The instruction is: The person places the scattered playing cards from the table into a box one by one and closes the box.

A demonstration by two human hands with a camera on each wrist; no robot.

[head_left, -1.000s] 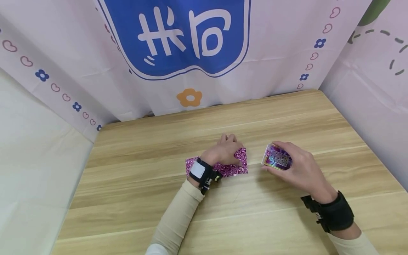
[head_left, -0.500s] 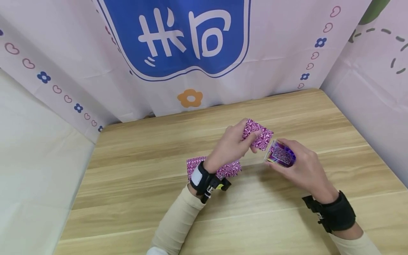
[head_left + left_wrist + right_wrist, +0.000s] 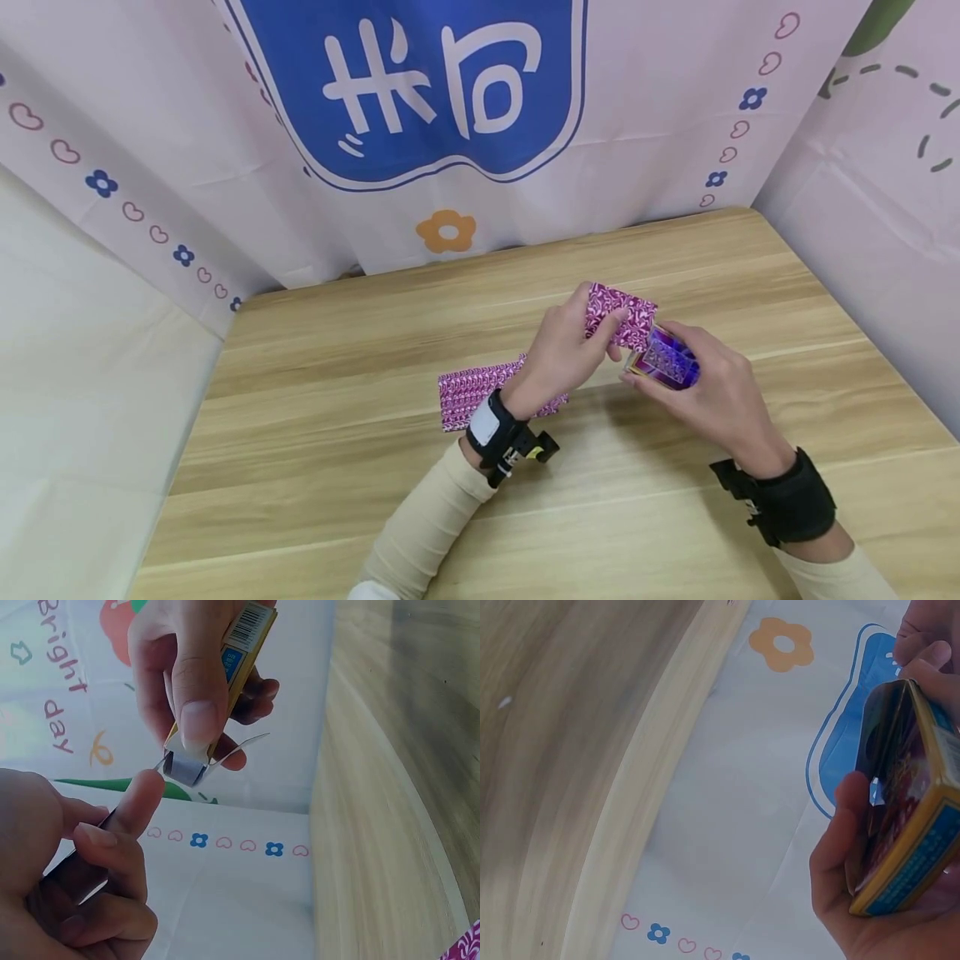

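Observation:
Pinched between the thumb and fingers of my left hand (image 3: 562,354) is a pink-and-white patterned playing card (image 3: 636,307); whether several are stacked there I cannot tell. Facing it, my right hand (image 3: 723,392) grips a small purple card box (image 3: 670,360) by its sides. In the left wrist view the box (image 3: 251,645) has its end open and a flap (image 3: 247,742) folded out. The card's far edge meets or nearly meets that mouth. More patterned cards (image 3: 472,396) lie in an overlapping row on the table, partly hidden beneath my left forearm and hand.
Both hands work above a wood-grain table (image 3: 322,467). A white curtain (image 3: 630,167) with a blue emblem hangs along the back edge, and pale cloth walls (image 3: 90,400) stand at the left and right sides.
The left hand has picked up a patterned card from the row and carried it up and right to the box mouth. The right hand with the box has shifted and tilted slightly.

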